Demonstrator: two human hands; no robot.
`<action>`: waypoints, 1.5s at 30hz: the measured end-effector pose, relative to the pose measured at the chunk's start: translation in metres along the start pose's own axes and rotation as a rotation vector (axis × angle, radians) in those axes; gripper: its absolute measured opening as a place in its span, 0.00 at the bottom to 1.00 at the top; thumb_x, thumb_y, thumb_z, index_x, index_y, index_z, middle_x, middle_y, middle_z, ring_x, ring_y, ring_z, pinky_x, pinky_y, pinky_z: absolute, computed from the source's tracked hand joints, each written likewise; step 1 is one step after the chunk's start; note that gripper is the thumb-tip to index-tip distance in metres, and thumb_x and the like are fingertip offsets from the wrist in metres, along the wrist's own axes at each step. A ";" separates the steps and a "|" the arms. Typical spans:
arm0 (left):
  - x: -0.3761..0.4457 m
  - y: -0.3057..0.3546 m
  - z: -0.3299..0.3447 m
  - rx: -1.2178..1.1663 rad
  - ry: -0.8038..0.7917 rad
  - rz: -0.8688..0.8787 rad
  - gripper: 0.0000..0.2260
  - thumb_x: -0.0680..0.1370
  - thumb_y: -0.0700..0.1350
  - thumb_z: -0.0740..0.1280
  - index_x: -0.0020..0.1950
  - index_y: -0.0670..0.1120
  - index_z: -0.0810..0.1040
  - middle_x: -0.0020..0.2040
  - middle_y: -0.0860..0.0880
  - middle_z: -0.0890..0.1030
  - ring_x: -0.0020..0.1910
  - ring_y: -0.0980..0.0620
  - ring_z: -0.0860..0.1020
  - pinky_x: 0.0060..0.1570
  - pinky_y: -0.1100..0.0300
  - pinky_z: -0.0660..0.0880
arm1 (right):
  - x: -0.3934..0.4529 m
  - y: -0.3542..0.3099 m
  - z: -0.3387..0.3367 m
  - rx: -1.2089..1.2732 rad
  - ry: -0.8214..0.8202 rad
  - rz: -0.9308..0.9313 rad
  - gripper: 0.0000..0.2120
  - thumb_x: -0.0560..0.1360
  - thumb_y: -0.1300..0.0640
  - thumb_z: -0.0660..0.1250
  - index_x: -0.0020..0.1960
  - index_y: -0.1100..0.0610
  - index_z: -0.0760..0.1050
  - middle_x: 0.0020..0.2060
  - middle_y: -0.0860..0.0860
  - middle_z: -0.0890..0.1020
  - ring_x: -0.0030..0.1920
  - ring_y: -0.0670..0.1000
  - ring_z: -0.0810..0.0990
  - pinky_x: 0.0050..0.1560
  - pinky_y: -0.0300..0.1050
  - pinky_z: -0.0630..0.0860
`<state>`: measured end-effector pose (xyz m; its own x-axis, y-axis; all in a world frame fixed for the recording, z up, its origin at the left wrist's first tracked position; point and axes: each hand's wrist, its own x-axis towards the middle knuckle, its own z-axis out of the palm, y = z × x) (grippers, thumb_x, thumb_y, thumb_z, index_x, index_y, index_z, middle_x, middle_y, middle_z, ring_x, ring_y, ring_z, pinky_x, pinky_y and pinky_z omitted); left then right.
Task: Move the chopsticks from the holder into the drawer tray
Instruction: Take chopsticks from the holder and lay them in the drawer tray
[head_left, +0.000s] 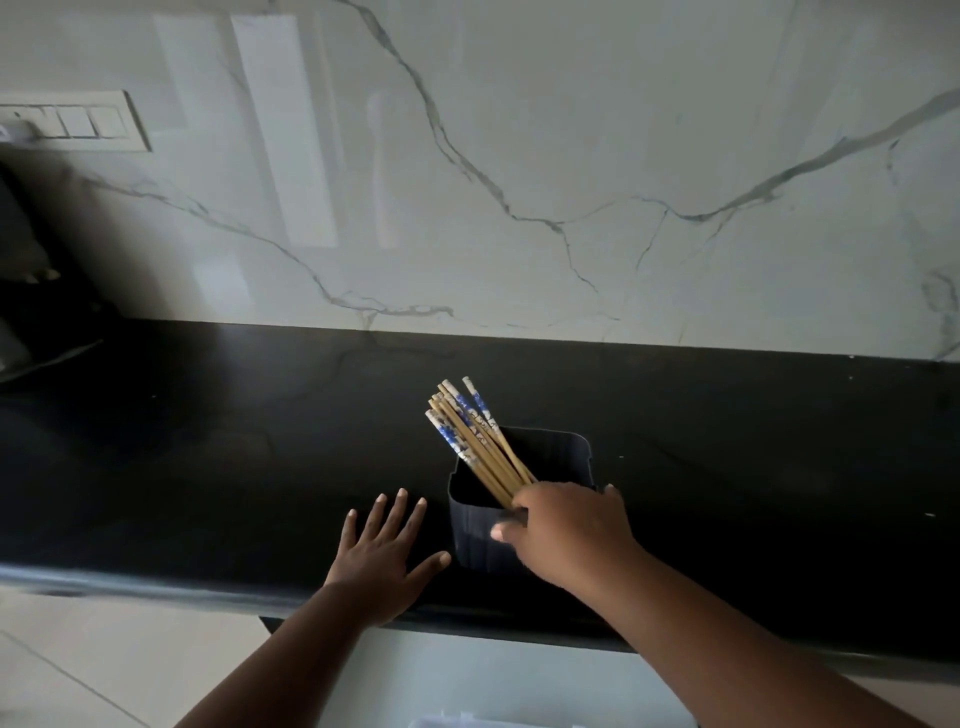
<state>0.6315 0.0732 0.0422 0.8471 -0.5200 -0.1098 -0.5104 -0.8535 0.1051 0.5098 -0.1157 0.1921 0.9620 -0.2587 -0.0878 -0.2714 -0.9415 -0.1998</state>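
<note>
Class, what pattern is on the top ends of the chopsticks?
Blue-and-white print on the chopsticks, seen in the head view.

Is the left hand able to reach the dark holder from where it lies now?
Probably yes. The left hand lies flat and open on the counter just beside the holder, with nothing between them; the right hand covers only its other side.
</note>
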 end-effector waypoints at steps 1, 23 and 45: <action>0.000 0.001 0.000 0.004 0.000 -0.002 0.41 0.70 0.75 0.36 0.77 0.55 0.36 0.77 0.53 0.35 0.72 0.52 0.30 0.72 0.45 0.32 | 0.003 -0.003 -0.003 0.033 0.023 0.001 0.17 0.76 0.38 0.61 0.54 0.49 0.78 0.49 0.48 0.83 0.53 0.53 0.80 0.66 0.61 0.60; -0.006 0.002 0.001 -0.038 0.052 -0.005 0.43 0.65 0.76 0.30 0.75 0.56 0.34 0.76 0.55 0.34 0.74 0.52 0.31 0.71 0.44 0.30 | 0.058 -0.025 -0.009 0.235 0.265 -0.002 0.15 0.76 0.57 0.64 0.33 0.54 0.63 0.37 0.54 0.77 0.37 0.56 0.76 0.35 0.42 0.65; -0.044 0.102 -0.217 -1.381 0.080 0.168 0.05 0.77 0.41 0.68 0.47 0.43 0.84 0.38 0.44 0.85 0.40 0.47 0.85 0.43 0.53 0.83 | 0.022 -0.010 -0.125 1.361 0.115 -0.065 0.06 0.71 0.63 0.74 0.48 0.62 0.83 0.40 0.59 0.86 0.41 0.55 0.86 0.43 0.47 0.83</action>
<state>0.5741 0.0168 0.2720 0.8209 -0.5686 0.0529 -0.0879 -0.0344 0.9955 0.5378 -0.1393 0.3138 0.9530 -0.3019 0.0258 0.0224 -0.0148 -0.9996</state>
